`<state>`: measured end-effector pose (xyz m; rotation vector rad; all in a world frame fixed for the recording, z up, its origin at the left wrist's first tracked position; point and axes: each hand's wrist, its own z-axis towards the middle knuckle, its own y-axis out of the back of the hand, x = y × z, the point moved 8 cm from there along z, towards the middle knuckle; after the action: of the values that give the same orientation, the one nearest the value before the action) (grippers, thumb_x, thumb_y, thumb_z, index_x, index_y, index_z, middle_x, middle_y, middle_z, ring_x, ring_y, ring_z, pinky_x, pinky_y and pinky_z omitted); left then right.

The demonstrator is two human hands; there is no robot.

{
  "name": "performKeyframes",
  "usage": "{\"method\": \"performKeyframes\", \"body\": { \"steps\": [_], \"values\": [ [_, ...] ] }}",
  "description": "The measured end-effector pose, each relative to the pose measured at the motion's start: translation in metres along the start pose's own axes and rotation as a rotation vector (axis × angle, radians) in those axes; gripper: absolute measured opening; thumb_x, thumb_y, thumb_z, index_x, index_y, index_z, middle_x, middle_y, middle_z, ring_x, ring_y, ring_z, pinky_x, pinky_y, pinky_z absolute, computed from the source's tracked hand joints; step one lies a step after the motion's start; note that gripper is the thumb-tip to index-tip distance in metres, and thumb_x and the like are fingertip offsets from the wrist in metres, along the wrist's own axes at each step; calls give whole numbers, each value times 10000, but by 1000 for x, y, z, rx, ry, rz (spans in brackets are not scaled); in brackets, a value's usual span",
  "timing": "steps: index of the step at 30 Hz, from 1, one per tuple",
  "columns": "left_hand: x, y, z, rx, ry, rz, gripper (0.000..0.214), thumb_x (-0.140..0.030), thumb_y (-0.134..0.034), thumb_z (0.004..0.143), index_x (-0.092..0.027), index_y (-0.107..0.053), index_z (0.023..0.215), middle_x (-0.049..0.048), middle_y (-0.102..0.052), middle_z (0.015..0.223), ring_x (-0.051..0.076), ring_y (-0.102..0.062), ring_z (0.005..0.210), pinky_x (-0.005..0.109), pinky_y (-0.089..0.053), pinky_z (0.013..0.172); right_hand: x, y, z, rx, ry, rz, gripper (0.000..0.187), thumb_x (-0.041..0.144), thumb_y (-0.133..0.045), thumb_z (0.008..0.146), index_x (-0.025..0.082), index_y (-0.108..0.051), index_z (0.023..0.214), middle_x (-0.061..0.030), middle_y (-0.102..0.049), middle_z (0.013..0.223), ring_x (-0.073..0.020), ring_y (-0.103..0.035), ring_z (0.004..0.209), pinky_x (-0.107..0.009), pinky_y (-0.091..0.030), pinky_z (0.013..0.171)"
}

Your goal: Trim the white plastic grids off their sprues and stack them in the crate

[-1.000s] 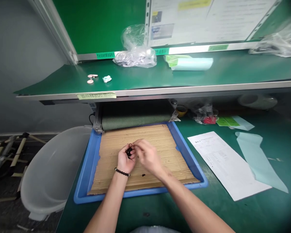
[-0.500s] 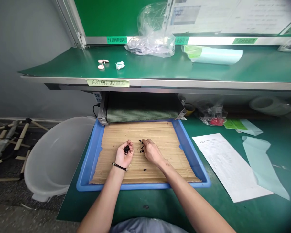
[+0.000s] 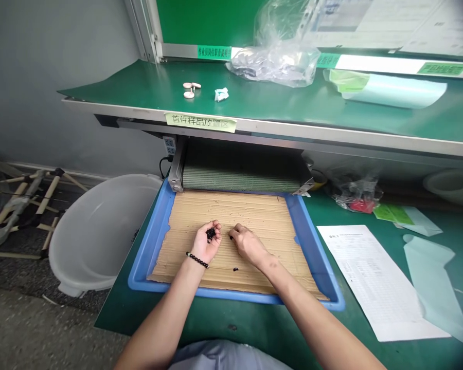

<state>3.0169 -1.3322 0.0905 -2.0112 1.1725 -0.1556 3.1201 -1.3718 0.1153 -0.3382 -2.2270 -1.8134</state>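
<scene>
My left hand (image 3: pixel 207 241), with a beaded bracelet at its wrist, is cupped palm up around a small heap of shiny black parts (image 3: pixel 210 235). To its right, my right hand (image 3: pixel 247 242) is low over the cardboard sheet (image 3: pixel 231 208), fingers bent together. A dark bit of a small black part (image 3: pixel 231 237) shows at its fingertips; the rest is hidden by the fingers. One more loose black piece (image 3: pixel 235 269) lies on the cardboard below that hand. The cardboard lines a shallow blue tray (image 3: pixel 239 296).
A conveyor belt end (image 3: pixel 241 177) meets the tray's far side under a green shelf (image 3: pixel 139 92). A large white tub (image 3: pixel 96 231) stands left of the bench. Printed paper (image 3: pixel 374 277) lies to the right, with a plastic bag (image 3: pixel 358 198) behind it.
The view has shifted and tilted. Several black pieces that lay by my right fingers no longer show on the cardboard. My left hand still cups its heap.
</scene>
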Motion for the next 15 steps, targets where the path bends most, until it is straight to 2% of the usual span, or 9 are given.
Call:
{"method": "performKeyframes", "body": {
  "steps": [3,6,8,12,13,15],
  "values": [
    [5,7,2,-64,8,50,182,-74,-458,852,-92,-580,719,59,-580,634,60,-510,482,137,-433,441,0,2,-5,-38,-30,21,225,116,-410,914,151,-626,966,-92,-563,965,-167,-562,843,-246,-425,783],
    [11,15,5,-133,13,85,175,-63,-455,845,-94,-583,729,66,-594,636,82,-552,510,155,-460,456,8,13,-6,-97,-70,55,220,134,-427,911,158,-624,1007,-83,-575,990,-155,-572,860,-238,-433,808],
    [13,13,7,-117,3,73,194,-65,-448,850,-105,-564,699,56,-590,628,90,-561,515,167,-467,459,22,26,-5,-156,-45,137,237,136,-439,906,177,-621,1053,-72,-588,1033,-148,-576,904,-237,-433,847],
    [12,5,4,-73,-26,11,262,-79,-435,872,-129,-500,623,13,-546,584,60,-512,471,142,-428,428,61,54,-5,-210,154,358,262,111,-488,871,191,-643,1067,-49,-636,1061,-156,-577,991,-257,-424,921],
    [10,4,3,-70,-32,-4,258,-80,-439,873,-126,-504,628,14,-548,589,58,-512,475,139,-428,431,64,59,-6,-214,171,376,262,117,-476,879,191,-649,1062,-48,-641,1065,-161,-575,1004,-265,-421,933],
    [7,5,1,-71,-36,-8,222,-81,-456,869,-112,-535,665,32,-569,619,65,-531,499,142,-443,453,56,67,-9,-250,106,366,266,152,-432,916,194,-655,1056,-52,-641,1071,-166,-577,1001,-279,-425,929]
  ]
}}
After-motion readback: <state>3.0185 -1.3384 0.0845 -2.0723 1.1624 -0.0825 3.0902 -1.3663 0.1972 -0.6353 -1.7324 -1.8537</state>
